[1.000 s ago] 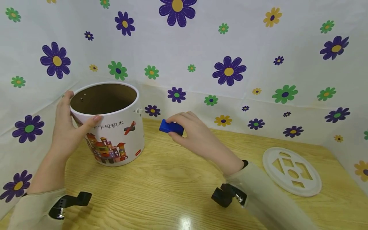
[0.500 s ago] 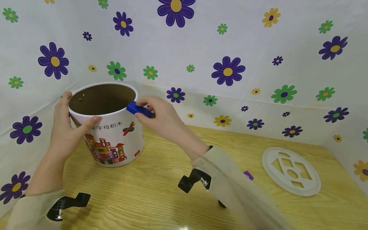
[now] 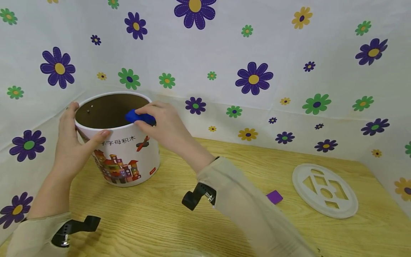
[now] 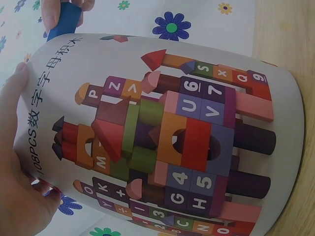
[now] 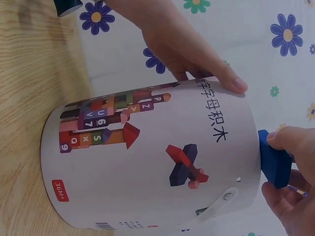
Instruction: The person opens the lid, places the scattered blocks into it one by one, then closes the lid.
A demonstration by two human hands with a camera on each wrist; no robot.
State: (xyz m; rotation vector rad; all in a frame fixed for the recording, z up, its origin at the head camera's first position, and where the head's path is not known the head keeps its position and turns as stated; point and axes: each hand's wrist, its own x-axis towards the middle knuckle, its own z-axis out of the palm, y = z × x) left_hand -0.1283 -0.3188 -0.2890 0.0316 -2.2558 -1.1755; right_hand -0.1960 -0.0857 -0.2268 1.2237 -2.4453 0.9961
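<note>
A white bucket (image 3: 144, 151) printed with toy-block pictures stands upright on the table at the left in the head view. My left hand (image 3: 69, 142) holds its left side, thumb on the front just under the rim and fingers round the outer side. Over the right part of the rim, my right hand (image 3: 168, 123) pinches a blue block (image 3: 146, 118) between thumb and fingers. One end of the block overlaps the bucket's dark mouth in the head view. The right wrist view shows the blue block (image 5: 275, 160) right at the rim, with part of it hidden by the fingers.
A small purple block (image 3: 274, 197) lies on the wooden table (image 3: 154, 217) beside my right sleeve. Farther right lies a round white lid (image 3: 300, 178) with shaped cut-outs. A flower-patterned cloth (image 3: 218, 46) rises behind the table and at its sides.
My right hand has carried the blue block leftward and up from above the table to the bucket's mouth. The purple block has come into view from behind the right arm. My left hand stays put.
</note>
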